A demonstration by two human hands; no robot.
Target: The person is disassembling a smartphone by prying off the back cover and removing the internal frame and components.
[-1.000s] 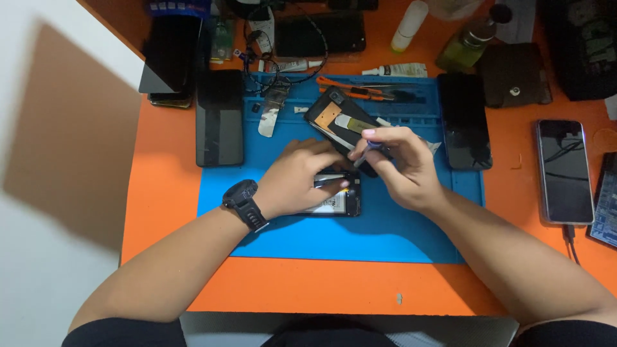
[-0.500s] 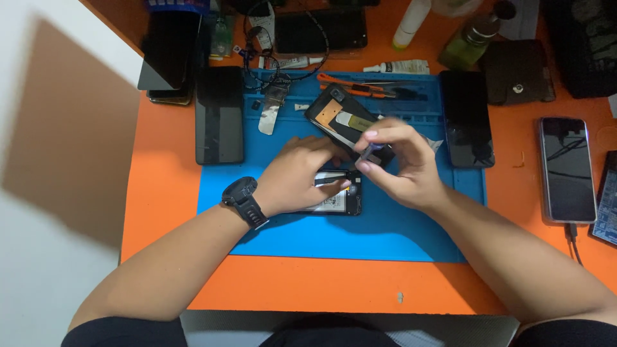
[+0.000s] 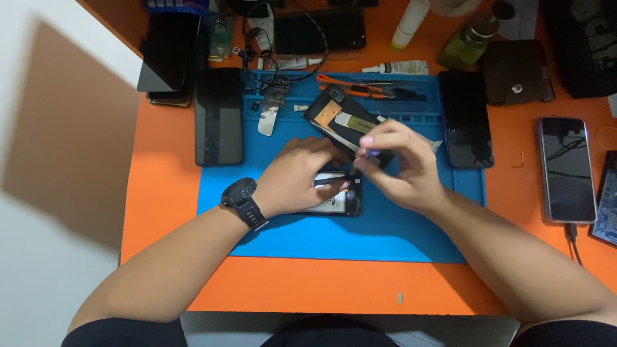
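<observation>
An opened phone [image 3: 334, 196] lies on the blue work mat [image 3: 385, 238], its insides showing. My left hand [image 3: 295, 177], with a black watch on the wrist, presses down on the phone and holds it steady. My right hand [image 3: 398, 167] pinches a small tool [image 3: 369, 154] with a bluish tip, and its point sits over the phone's upper right corner. Just behind my hands a black phone back cover [image 3: 344, 122] with a copper patch lies tilted on the mat.
Dark phones lie around the mat: one at left [image 3: 218, 115], one at right [image 3: 466, 119], another on a cable at far right [image 3: 567, 168]. Orange-handled tools [image 3: 350, 87], a glue tube [image 3: 395, 67], bottles [image 3: 466, 38] and cables crowd the back of the orange table [image 3: 160, 193].
My right hand has shifted slightly up and left over the phone's corner. The left hand stays pressed on the phone.
</observation>
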